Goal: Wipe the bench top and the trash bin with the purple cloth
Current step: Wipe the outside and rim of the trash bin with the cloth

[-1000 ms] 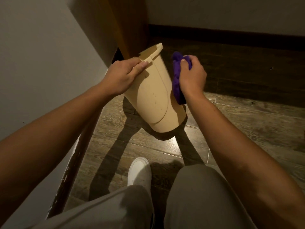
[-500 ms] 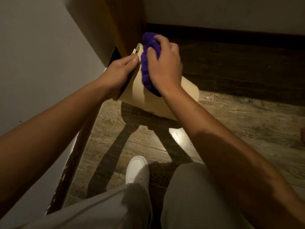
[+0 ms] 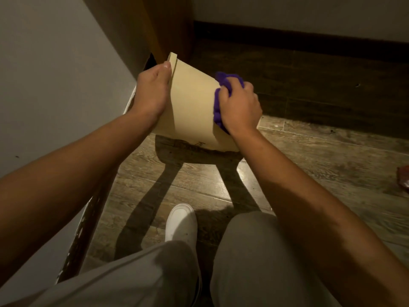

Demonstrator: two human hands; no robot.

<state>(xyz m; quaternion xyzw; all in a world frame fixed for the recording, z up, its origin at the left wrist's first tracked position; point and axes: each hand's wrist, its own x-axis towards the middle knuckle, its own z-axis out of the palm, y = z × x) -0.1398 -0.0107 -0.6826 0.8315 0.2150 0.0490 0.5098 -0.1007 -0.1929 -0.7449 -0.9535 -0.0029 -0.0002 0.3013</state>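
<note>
A beige plastic trash bin [image 3: 191, 109] is held tilted above the wooden floor, its rim pointing up and away from me. My left hand [image 3: 151, 89] grips its rim on the left side. My right hand [image 3: 240, 105] is closed around a bunched purple cloth [image 3: 223, 85] and presses it against the bin's right side wall. The bin's opening is hidden from here.
A white wall [image 3: 55, 85] runs close along the left. A wooden cabinet edge [image 3: 168, 25] stands just behind the bin. Dark skirting [image 3: 298, 41] lines the far wall. My white shoe [image 3: 181, 222] and knees are below. A reddish object [image 3: 404, 178] lies at the right edge.
The bin has been turned in my left hand. My right hand with the cloth went from the bin's right side up to the rim, then back down the right side.
</note>
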